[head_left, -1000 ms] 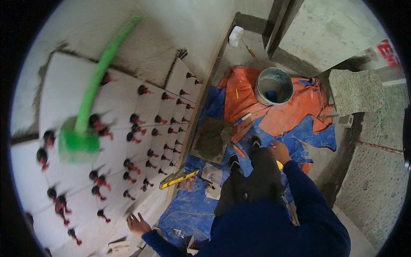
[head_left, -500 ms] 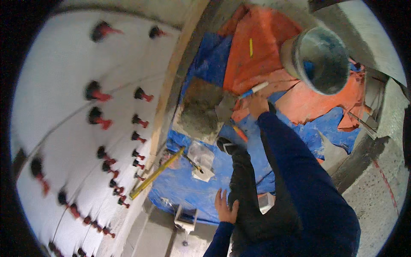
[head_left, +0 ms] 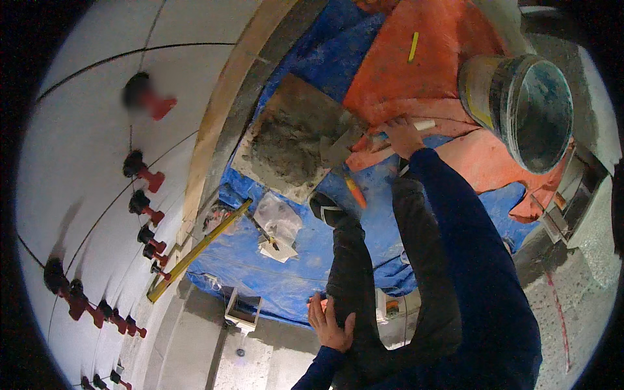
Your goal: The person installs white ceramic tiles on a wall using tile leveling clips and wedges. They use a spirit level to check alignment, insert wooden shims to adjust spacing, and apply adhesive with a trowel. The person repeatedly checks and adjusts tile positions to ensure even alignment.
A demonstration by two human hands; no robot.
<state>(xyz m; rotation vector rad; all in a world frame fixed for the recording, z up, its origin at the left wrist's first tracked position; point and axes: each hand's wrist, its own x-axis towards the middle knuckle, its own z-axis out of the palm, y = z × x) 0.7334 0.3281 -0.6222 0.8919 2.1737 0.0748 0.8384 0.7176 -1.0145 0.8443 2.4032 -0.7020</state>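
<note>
My right hand (head_left: 404, 138) is closed around the blue-and-white handle of a trowel (head_left: 424, 125). The trowel's grey, mortar-coated blade lies over the right edge of a square board (head_left: 250, 161) that carries a spread of wet grey mortar (head_left: 286, 140). Beside my left leg hangs my left hand (head_left: 330, 325), its fingers apart and nothing in them. A tool with an orange and yellow handle (head_left: 355, 191) lies on the blue tarp (head_left: 260, 289) between the board and my legs; its far end is hard to make out.
A bucket (head_left: 484, 91) stands tilted at the right on orange sheeting (head_left: 396, 71). To the left, large pale tiles (head_left: 84, 130) bear several black-and-red levelling clips (head_left: 146, 172). A yellow spirit level (head_left: 198, 252) leans near the tile edge, beside a plastic bag (head_left: 278, 218).
My right hand, reaching beside the handle before, now has its fingers over it. The view has shifted, and the bucket appears farther right. My left hand stays open by my leg.
</note>
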